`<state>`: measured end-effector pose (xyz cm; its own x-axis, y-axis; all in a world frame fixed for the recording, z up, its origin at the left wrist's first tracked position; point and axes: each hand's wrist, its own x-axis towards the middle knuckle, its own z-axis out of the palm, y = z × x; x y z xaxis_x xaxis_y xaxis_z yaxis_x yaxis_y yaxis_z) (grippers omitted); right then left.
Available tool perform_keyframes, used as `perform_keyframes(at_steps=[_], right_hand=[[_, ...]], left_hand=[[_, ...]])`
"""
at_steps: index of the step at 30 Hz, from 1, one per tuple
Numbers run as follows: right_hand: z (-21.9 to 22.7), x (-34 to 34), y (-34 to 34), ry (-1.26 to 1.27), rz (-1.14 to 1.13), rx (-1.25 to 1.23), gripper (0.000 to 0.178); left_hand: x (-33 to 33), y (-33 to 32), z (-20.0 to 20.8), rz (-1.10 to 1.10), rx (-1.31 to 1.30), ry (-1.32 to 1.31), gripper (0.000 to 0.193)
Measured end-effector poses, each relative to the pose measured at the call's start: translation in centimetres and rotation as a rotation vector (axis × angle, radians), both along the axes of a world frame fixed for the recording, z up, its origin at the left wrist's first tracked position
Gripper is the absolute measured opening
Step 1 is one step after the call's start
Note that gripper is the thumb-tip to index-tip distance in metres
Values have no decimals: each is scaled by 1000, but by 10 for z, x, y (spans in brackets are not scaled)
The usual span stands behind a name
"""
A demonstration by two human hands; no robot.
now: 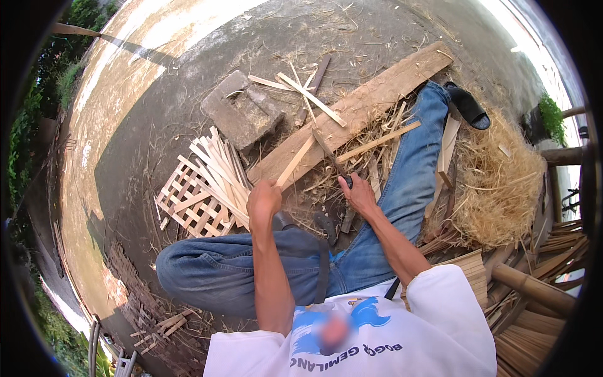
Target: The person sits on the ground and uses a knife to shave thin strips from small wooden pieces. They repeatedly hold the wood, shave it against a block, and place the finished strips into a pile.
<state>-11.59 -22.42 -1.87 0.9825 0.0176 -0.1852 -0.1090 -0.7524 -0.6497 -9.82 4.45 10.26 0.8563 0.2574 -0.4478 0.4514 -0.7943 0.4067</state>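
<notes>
My left hand (pixel 264 200) is closed around the near end of a pale wooden strip (pixel 295 164), which slants up and away to the right. In my right hand (pixel 360 195) is a knife (pixel 328 149) with a dark handle. Its narrow blade points to the far left, and its tip area meets the strip's far end over a long wooden plank (pixel 389 85). Whether the edge is cutting into the strip cannot be made out. Left of my left hand lie a fanned bundle of pale strips (pixel 217 160) and a crisscross lattice of strips (pixel 179 196).
A grey stone block (pixel 229 116) sits beyond the bundle. Loose strips (pixel 314 100) lie across the plank. A heap of fine shavings (pixel 496 182) rises at the right, near my sandal (pixel 468 107). Bamboo poles (pixel 534 289) stand at the lower right.
</notes>
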Motion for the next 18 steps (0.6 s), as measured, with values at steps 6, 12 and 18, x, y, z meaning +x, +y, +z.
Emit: perform_keyframes(at_steps=[6, 12, 18], right_hand=[[13, 2, 4, 169, -161, 431, 51], [32, -11, 11, 34, 194, 223, 49], [47, -15, 18, 74, 360, 238, 43]], left_hand=[[2, 12, 3, 42, -136, -26, 34], [-12, -5, -15, 41, -25, -181, 27], [-5, -1, -15, 39, -12, -40, 28]])
